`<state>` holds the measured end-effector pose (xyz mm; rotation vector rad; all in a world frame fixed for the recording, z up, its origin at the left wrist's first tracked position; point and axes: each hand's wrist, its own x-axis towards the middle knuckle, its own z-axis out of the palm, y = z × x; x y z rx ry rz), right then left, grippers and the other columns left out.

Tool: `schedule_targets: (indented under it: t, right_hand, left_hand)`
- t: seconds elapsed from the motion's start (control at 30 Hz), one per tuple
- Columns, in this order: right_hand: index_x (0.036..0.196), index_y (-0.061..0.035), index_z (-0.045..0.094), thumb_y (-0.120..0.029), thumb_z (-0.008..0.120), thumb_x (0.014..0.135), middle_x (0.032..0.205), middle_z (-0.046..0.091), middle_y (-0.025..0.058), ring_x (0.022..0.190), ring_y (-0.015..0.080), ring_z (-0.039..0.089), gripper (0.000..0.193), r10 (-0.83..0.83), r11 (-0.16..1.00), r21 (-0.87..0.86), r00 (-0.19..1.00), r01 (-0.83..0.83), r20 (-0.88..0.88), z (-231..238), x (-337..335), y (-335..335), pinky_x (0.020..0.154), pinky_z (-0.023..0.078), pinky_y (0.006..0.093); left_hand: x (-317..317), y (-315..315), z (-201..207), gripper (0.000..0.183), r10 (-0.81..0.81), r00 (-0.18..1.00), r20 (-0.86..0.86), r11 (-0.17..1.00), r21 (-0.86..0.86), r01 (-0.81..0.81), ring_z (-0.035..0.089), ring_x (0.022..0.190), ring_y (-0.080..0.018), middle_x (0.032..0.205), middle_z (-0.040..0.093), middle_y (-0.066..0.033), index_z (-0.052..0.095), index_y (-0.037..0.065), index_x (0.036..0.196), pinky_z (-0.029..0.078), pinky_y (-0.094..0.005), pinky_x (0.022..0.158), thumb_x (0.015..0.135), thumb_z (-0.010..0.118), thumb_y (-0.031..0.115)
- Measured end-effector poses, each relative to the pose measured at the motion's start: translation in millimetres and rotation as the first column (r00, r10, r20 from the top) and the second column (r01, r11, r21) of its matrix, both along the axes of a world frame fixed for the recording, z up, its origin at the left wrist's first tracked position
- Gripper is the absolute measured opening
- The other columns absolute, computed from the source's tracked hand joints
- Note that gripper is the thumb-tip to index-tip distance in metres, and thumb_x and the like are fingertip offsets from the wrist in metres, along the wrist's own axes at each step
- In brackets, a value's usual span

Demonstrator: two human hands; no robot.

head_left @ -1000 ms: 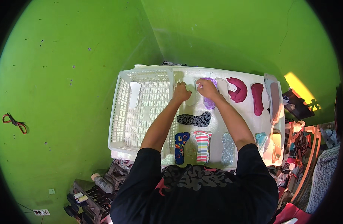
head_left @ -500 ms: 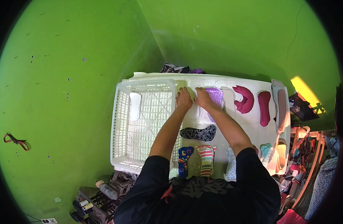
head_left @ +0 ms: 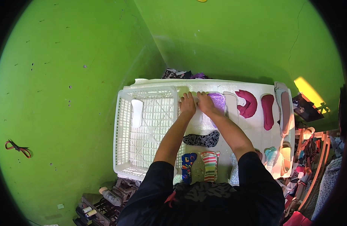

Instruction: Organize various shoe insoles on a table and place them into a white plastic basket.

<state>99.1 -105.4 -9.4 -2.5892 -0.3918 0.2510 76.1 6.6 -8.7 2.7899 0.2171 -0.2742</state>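
Near the far edge of the table, my left hand [head_left: 187,104] and my right hand [head_left: 206,103] bend over a white insole [head_left: 197,117]. The fingers of both are curled at its upper part, one hand on each side; the exact grip is partly hidden. A shiny purple insole [head_left: 219,101] lies just right of my right hand, partly behind my wrist. Below my hands a black-and-grey patterned insole [head_left: 202,139] rests crosswise. Left of my left hand stands a white plastic basket [head_left: 119,130] with a single white insole [head_left: 137,113] in it.
Along the near edge lie a blue patterned insole [head_left: 187,165], a striped piece [head_left: 210,165] and a glittery silver one [head_left: 234,171]. Farther right are a curled maroon piece [head_left: 249,105], a straight maroon one [head_left: 267,112] and stacked pale insoles [head_left: 283,109]. Green walls [head_left: 218,45] border the table.
The whole view has tilted a little, so the table sits slightly lower. Both hands stay at the white insole, with only small finger movements.
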Motion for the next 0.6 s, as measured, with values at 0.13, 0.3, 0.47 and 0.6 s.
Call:
schedule_targets:
  t: [0.13, 0.3, 0.47, 0.6]
  right_hand:
    - [0.101, -0.0024, 0.058, -0.004, 0.058, 0.077, 0.104, 0.058, 0.0237, 0.093, 0.0414, 0.060, 0.025, -0.006, 1.000, 0.022, 1.000, 0.006, 0.017, -5.4, 0.9, -3.9, 0.081, 0.050, 0.0476]
    - [0.087, -0.0038, 0.059, -0.006, 0.060, 0.075, 0.092, 0.058, 0.0200, 0.083, 0.0402, 0.059, 0.013, -0.033, 0.994, 0.112, 0.993, 0.021, 0.111, 13.8, -14.3, -12.6, 0.073, 0.049, 0.0464]
    - [0.081, -0.0041, 0.058, -0.005, 0.063, 0.073, 0.081, 0.058, 0.0158, 0.073, 0.0350, 0.059, 0.009, -0.081, 0.946, 0.323, 0.957, -0.013, 0.277, 42.3, -23.0, -33.5, 0.064, 0.048, 0.0409]
    - [0.082, -0.0018, 0.056, -0.007, 0.066, 0.075, 0.071, 0.058, 0.0134, 0.065, 0.0245, 0.057, 0.013, -0.028, 0.875, 0.483, 0.995, -0.023, 0.098, 88.0, -34.7, -60.5, 0.063, 0.046, 0.0339]
  left_hand:
    - [-1.9, -5.6, -5.2, 0.064, -0.033, 0.999, -0.005, 0.996, 0.081, 0.034, 0.046, 0.118, -0.0349, 0.127, 0.040, -0.0165, 0.040, 0.008, 0.129, 0.041, -0.0509, 0.095, 0.073, 0.071, 0.011]
    - [-16.2, -7.4, -0.7, 0.038, -0.071, 0.958, 0.276, 0.997, 0.042, 0.061, 0.047, 0.115, -0.0349, 0.126, 0.041, -0.0163, 0.056, 0.006, 0.110, 0.040, -0.0508, 0.094, 0.076, 0.069, 0.016]
    - [-14.5, -5.9, 12.4, 0.030, 0.064, 0.906, 0.419, 0.906, -0.404, 0.122, 0.058, 0.099, -0.0340, 0.111, 0.056, -0.0183, 0.062, 0.003, 0.097, 0.047, -0.0409, 0.087, 0.072, 0.072, 0.015]
    - [-28.8, -17.5, 48.8, 0.024, 0.112, 0.939, 0.326, 0.671, -0.721, 0.170, 0.065, 0.071, -0.0252, 0.080, 0.066, -0.0143, 0.060, 0.001, 0.092, 0.050, -0.0328, 0.067, 0.074, 0.072, 0.011]
